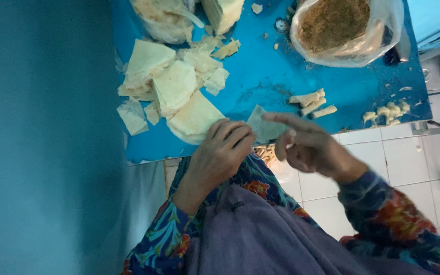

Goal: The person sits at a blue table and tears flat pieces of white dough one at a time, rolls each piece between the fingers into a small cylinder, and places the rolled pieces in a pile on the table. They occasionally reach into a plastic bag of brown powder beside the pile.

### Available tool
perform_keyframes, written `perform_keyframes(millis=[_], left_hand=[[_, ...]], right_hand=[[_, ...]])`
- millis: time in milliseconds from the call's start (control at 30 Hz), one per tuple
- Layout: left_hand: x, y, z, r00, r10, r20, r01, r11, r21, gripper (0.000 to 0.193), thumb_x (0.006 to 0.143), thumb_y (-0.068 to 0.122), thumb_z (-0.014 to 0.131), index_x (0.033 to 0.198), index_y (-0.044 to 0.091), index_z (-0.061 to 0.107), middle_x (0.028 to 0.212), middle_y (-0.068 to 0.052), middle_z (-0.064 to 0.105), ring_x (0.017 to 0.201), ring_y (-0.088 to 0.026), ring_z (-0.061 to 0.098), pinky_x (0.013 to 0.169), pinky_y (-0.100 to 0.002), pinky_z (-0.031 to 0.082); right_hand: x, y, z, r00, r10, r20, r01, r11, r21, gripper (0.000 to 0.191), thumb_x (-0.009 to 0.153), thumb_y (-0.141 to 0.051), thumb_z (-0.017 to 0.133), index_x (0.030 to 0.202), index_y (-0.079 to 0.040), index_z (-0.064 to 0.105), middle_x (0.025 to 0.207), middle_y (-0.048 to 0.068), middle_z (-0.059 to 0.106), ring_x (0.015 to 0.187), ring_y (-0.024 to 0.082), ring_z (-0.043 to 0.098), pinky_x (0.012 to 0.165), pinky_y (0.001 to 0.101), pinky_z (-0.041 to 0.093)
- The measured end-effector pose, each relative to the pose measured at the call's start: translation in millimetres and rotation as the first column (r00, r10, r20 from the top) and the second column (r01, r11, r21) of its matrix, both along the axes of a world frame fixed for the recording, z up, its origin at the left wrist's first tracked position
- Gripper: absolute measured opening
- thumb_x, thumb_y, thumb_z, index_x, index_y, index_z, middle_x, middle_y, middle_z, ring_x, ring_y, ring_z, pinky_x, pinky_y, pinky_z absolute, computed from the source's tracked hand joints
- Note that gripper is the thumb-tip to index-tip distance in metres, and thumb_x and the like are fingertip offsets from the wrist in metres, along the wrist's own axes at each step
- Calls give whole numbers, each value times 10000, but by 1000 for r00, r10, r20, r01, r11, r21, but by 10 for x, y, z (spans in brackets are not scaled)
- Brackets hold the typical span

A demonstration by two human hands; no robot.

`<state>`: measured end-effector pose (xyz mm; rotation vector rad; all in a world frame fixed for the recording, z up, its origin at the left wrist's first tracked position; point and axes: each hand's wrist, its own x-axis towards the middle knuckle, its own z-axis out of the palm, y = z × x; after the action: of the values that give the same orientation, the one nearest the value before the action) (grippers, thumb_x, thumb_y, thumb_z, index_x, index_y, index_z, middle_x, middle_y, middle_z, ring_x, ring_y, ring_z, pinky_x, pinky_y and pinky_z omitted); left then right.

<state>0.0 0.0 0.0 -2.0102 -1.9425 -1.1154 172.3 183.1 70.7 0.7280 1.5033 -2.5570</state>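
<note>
1. Two hands work at the near edge of the blue desk (260, 76). The left hand (222, 150) lies knuckles up with its fingers curled onto the corner of one thin, pale pastry sheet (263, 125); whether it pinches the sheet cannot be told. The right hand (306, 145) is loosely open, its forefinger stretched out flat across the same sheet and the other fingers bent.
2. That sheet lies at the desk's near edge, between the two hands, about the centre of the view.
3. At ten o'clock from the hands sits a heap of torn wrapper pieces (171, 86), roughly a dozen: flat, papery, triangular or ragged, overlapping one another.
4. At two o'clock lie three small rolled pieces (312, 103), close together; farther toward three o'clock is a cluster of small rolls (389, 113), too blurred to count.
5. At one o'clock stands one clear plastic bag (345, 30) of brown, crumbly filling (332, 20). At twelve o'clock are another bag (161, 18) and a pale block (222, 12).
6. Both arms wear floral sleeves (393, 214); white floor tiles (408, 163) show below the desk.
</note>
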Motion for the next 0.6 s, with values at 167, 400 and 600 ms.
perform_keyframes(millis=[167, 400, 600], left_hand=[[5, -51, -87, 1000, -3, -11, 3, 1000, 0, 230, 988, 135, 683, 1197, 38, 693, 1274, -97, 643, 1263, -285, 577, 1110, -497, 453], [-21, -74, -127, 1000, -12, -21, 13, 999, 48, 255, 984, 158, 726, 1200, 29, 686, 1252, -119, 640, 1248, -313, 574, 1090, -528, 450], [96, -335, 147, 998, -50, 34, 51, 998, -28, 323, 906, 188, 764, 1179, 38, 679, 1244, -118, 649, 1231, -323, 579, 1078, -537, 449]], right_hand=[[145, -268, -163, 993, -93, 68, 102, 984, -143, 669, 1034, -346, 481, 1648, -170, 282, 716, 77, 698, 341, 67, 465, 294, 211, 359], [204, -404, -300, 988, 40, 148, -152, 390, 908, 638, 993, -306, 597, 1603, -220, 434, 682, 139, 692, 460, 240, 576, 396, 355, 444], [376, -410, 120, 892, 20, 452, -446, -129, 886, 421, 904, -366, 710, 1313, -272, 671, 871, 104, 741, 670, 297, 708, 562, 443, 541]])
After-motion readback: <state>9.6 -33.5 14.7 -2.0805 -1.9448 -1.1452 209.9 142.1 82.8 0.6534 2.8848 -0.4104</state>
